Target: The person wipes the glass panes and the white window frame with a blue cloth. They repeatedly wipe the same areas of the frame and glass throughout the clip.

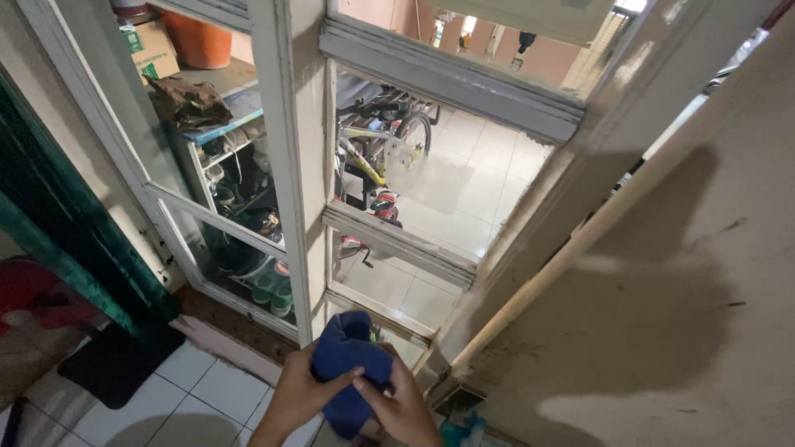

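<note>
Probably home entry: shoe rack (pixel 248 223), bicycle (pixel 385 153)

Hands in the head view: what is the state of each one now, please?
Left hand: closed on the blue cloth.
Right hand: closed on the same blue cloth.

- A cardboard box (pixel 151 48) stands at the upper left, seen through the window pane, on top of a shelf unit (pixel 217 136) outside. It is brown and box-shaped, tilted a little toward the camera.
- A label (pixel 132 39) sits on the box's upper left corner: a small patch, green with white, too blurred to make out further.
- An orange tub (pixel 199 40) stands just beside the box, to its right, on the same shelf top.
- A crumpled brown bag (pixel 189 101) lies on the shelf top just in front of the box.
- No signs or screens show.
</note>
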